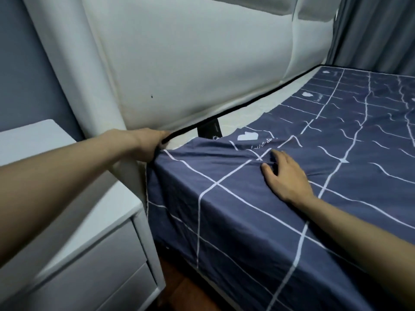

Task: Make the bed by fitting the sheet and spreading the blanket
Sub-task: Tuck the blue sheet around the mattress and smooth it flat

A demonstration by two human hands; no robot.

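Gripping the sheet (224,198) corner, left hand (148,144); right hand (285,176) flat (fingers spread).

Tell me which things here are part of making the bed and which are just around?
In the job: sheet, mattress, left hand gripping the sheet's corner, right hand flat on the sheet.
Just around: headboard, nightstand, curtain, black object by the headboard.

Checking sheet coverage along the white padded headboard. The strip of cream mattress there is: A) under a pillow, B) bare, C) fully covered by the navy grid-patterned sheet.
B: the cream mattress shows bare between the white padded headboard and the navy grid-patterned sheet.
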